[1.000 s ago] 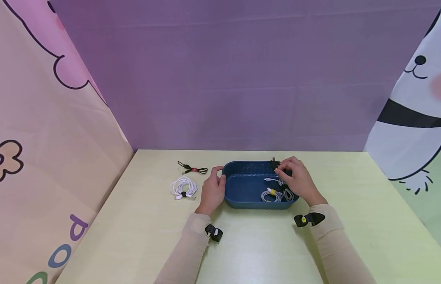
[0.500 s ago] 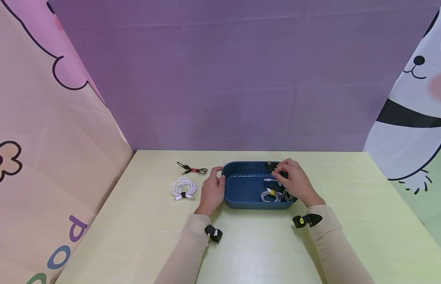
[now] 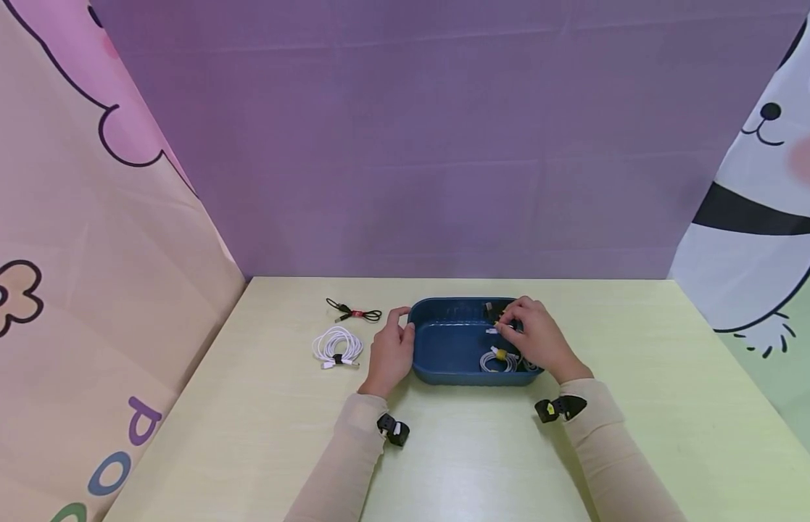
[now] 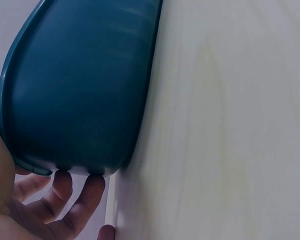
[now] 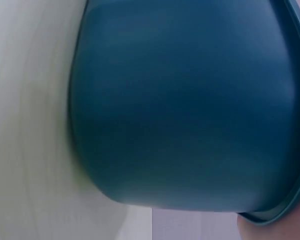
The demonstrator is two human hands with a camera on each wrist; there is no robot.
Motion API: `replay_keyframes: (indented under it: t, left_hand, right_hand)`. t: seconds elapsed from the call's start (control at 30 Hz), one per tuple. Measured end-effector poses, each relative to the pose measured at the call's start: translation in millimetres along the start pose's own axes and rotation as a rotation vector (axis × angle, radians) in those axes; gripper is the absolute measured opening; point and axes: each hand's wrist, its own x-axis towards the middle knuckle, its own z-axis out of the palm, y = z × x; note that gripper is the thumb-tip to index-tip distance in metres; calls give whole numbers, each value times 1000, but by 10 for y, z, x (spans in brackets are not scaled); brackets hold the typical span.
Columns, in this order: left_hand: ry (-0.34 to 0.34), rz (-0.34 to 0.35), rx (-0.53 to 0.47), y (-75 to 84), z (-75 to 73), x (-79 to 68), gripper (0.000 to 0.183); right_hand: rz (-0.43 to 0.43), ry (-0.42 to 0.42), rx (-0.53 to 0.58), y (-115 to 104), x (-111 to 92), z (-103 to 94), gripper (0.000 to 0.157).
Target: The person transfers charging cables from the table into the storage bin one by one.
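On the table stands a dark blue plastic tray (image 3: 444, 378) with raised walls. My left hand (image 3: 390, 355) grips its left end, and in the left wrist view the fingertips (image 4: 94, 184) press against the outer wall. Over the right side of the tray, my right hand (image 3: 538, 335) pinches a black cable (image 3: 489, 310), mostly hidden by the fingers, its connector end showing to their left. Below that hand, a coiled grey-white cable (image 3: 499, 360) with a yellow tie lies in the tray. Another coil (image 3: 529, 365) is partly covered by the hand.
Left of the tray, a black cable with a red tie (image 3: 357, 313) lies bundled on the table (image 3: 280, 435). In front of it is a coiled white cable (image 3: 337, 345) with a black tie. A purple cloth (image 3: 405, 145) hangs behind the table.
My right hand has moved slightly left and toward me with the black cable, whose connector has come down from the tray's back rim into the tray. The left hand stays put.
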Motion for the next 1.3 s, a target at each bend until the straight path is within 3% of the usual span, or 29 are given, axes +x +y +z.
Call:
replay_keyframes:
  t: [0.57, 1.3]
  left_hand:
    - [3, 3, 2, 3, -13, 18, 36]
    - [-4, -8, -4, -6, -1, -4, 36]
  right_hand:
    - [-61, 16, -232, -5, 3, 76, 13]
    - [-59, -56, -336, -13, -25, 103, 13]
